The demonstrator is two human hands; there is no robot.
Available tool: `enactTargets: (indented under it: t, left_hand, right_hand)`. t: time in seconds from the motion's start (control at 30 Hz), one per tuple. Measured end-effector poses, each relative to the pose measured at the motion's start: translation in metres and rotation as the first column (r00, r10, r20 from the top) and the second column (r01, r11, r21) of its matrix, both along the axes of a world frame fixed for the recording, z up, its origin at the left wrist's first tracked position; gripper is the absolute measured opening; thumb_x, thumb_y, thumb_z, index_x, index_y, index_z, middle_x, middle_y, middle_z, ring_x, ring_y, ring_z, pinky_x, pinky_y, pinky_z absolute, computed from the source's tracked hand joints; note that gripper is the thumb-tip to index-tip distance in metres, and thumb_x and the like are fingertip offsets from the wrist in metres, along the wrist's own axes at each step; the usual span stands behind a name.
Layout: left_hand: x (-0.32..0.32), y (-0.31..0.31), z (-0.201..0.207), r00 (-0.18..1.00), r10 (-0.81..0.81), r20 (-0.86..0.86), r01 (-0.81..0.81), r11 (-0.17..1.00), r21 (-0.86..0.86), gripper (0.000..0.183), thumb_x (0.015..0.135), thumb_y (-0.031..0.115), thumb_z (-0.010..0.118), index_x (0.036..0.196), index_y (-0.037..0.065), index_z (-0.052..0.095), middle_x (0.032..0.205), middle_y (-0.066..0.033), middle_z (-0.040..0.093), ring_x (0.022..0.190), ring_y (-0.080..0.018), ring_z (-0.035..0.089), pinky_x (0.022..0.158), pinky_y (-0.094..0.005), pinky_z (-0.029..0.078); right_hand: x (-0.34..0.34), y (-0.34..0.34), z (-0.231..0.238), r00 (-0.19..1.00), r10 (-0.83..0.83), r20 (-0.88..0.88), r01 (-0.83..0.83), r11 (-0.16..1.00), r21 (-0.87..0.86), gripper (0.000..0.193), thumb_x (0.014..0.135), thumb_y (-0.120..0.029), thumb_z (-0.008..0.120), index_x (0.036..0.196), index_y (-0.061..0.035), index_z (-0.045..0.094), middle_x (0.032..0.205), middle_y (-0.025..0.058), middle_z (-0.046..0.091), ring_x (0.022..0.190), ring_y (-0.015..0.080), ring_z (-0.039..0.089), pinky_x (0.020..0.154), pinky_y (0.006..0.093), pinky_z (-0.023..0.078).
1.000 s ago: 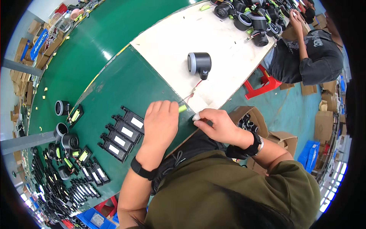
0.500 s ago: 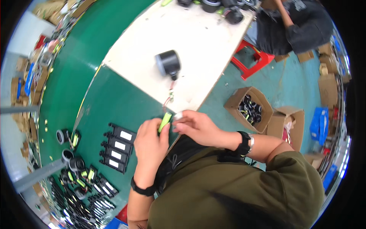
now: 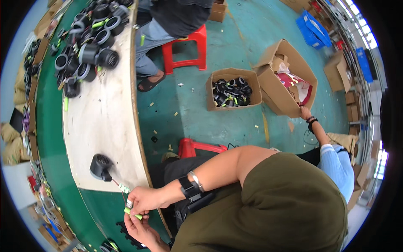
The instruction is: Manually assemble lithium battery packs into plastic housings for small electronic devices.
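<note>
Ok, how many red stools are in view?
2: one stool under the seated co-worker at the top, and another stool beside the bench, partly hidden by the wearer's arm. Others may be hidden.

Both hands meet low in the view, close in front of the body. The right hand (image 3: 145, 199) comes in from the right on a bare forearm that runs level, elbow bent, with a dark band and a metal bracelet at the wrist. Its fingers curl inward in a pinch. The left hand (image 3: 140, 229) sits just below it, palm up, fingers bent toward the right fingertips, the two hands touching or nearly so.
</note>
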State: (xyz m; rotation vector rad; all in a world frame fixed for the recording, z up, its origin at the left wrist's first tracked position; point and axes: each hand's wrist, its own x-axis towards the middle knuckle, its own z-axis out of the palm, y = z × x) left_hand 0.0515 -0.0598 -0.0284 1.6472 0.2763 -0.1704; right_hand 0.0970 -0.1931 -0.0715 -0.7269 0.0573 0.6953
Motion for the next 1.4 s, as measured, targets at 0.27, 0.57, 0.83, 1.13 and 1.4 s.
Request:
enactTargets:
  t: [0.27,0.57,0.83,1.13,1.4]
  left_hand:
    - [-0.005,-0.036,0.03,0.984,0.145,-0.102,-0.117,0.964,0.237,0.036,0.092,0.018,0.055,0.118,-0.006,0.05,0.097,-0.0141,0.061,0.075,-0.0175,0.059,0.064,-0.0266,0.05]
    - [-0.028,0.008,0.0,0.999,-0.005,0.041,-0.008,0.95,0.312,0.026,0.087,0.001,0.053,0.112,-0.005,0.055,0.096,-0.0078,0.063,0.086,-0.0115,0.059,0.075,-0.0256,0.05]
    - [-0.065,0.032,0.001,0.935,-0.115,0.335,-0.226,0.533,0.815,0.036,0.076,0.005,0.064,0.11,-0.003,0.055,0.109,-0.0176,0.057,0.1,-0.033,0.056,0.086,-0.038,0.046]
    - [-0.075,0.043,-0.019,0.946,-0.207,0.25,-0.17,0.341,0.925,0.047,0.077,0.018,0.063,0.117,-0.002,0.051,0.12,-0.0146,0.052,0.115,-0.0278,0.048,0.098,-0.0418,0.037]
    - [-0.075,0.047,-0.029,0.932,-0.203,0.3,-0.209,0.372,0.904,0.05,0.075,0.021,0.065,0.118,-0.001,0.051,0.12,-0.013,0.052,0.116,-0.0253,0.047,0.097,-0.0408,0.036]
  right_hand:
    - [0.0,0.007,-0.003,0.998,-0.018,0.063,0.025,0.993,-0.119,0.019,0.071,-0.007,0.071,0.075,0.0023,0.056,0.06,0.01,0.057,0.048,0.014,0.055,0.039,0.0253,0.04]
    - [0.0,0.008,-0.002,0.975,0.094,0.2,-0.059,0.983,-0.173,0.009,0.082,-0.006,0.062,0.088,0.0014,0.061,0.075,0.0063,0.064,0.07,0.0114,0.062,0.06,0.0251,0.051]
    - [0.031,0.033,0.026,0.963,0.221,0.152,-0.181,0.954,-0.241,0.01,0.084,-0.004,0.061,0.093,0.0008,0.061,0.078,0.0026,0.063,0.067,0.0057,0.056,0.06,0.021,0.044]
    - [0.042,0.102,0.028,0.614,0.617,0.492,-0.077,0.668,-0.74,0.018,0.076,-0.011,0.07,0.082,0.0032,0.06,0.067,0.007,0.063,0.059,0.0101,0.059,0.054,0.0243,0.046]
    - [0.033,0.124,0.033,0.379,0.793,0.477,0.226,0.421,-0.879,0.021,0.077,-0.013,0.069,0.079,0.0031,0.057,0.065,0.0123,0.062,0.057,0.0171,0.061,0.053,0.0275,0.046]
